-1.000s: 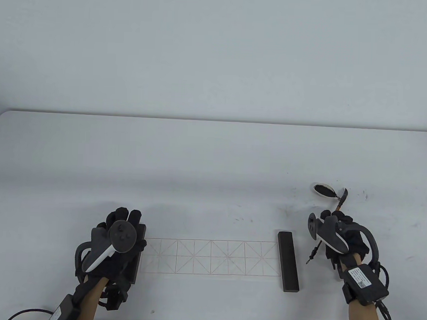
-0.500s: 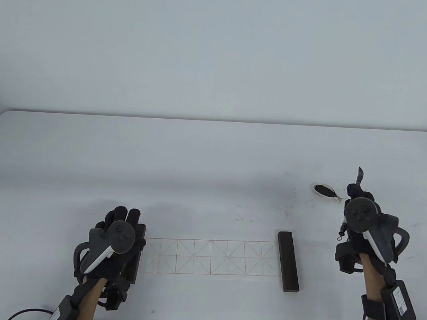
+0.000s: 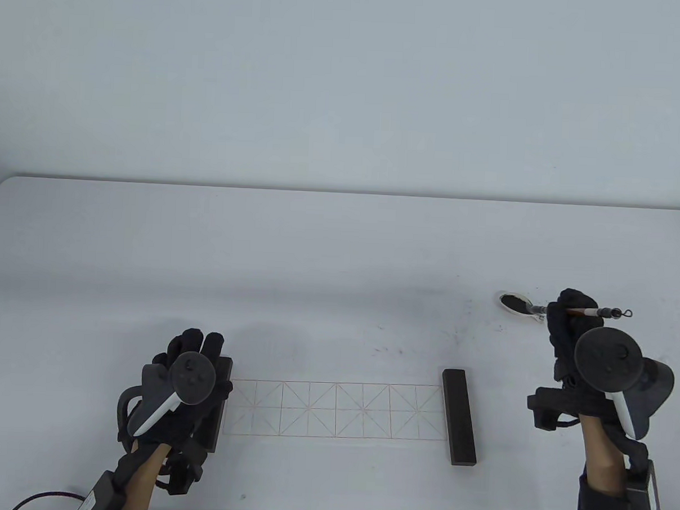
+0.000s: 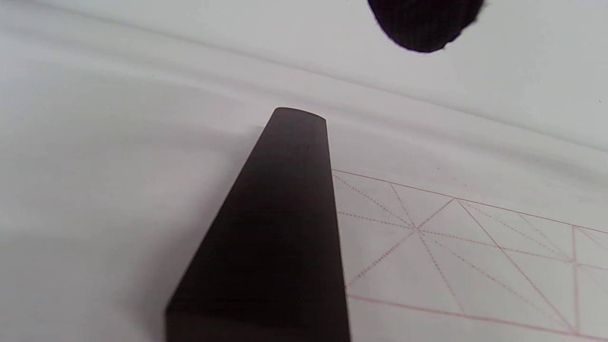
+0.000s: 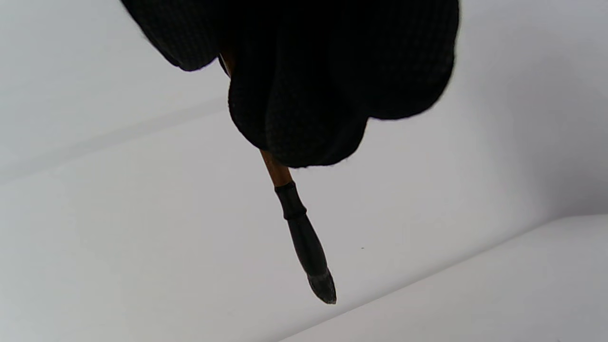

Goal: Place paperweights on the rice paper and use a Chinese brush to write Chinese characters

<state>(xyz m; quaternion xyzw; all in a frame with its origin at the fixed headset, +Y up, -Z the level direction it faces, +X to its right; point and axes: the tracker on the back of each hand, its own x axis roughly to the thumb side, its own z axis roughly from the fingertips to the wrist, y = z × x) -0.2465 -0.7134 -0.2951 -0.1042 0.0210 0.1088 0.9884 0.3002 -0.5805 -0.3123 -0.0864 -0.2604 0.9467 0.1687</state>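
Note:
The rice paper (image 3: 333,409) with a red grid lies flat near the table's front edge. A dark paperweight (image 3: 226,368) sits on its left end, and my left hand (image 3: 195,344) rests on top of it; the left wrist view shows the bar (image 4: 280,228) and one fingertip (image 4: 422,23) above it. A second paperweight (image 3: 458,416) lies across the paper's right end. My right hand (image 3: 565,318) grips the brush (image 3: 596,313), which lies level with its loop end to the right. In the right wrist view the dark bristle tip (image 5: 304,237) hangs below my fingers, off the surface.
A small white ink dish (image 3: 515,302) with black ink stands just left of my right hand. Ink specks mark the white table (image 3: 340,255) around it. A cable (image 3: 42,498) runs from my left wrist at the bottom left.
My right hand has turned over and shifted right. The brush swung from pointing away to lying level, loop end to the right. My left hand has stayed on the paperweight.

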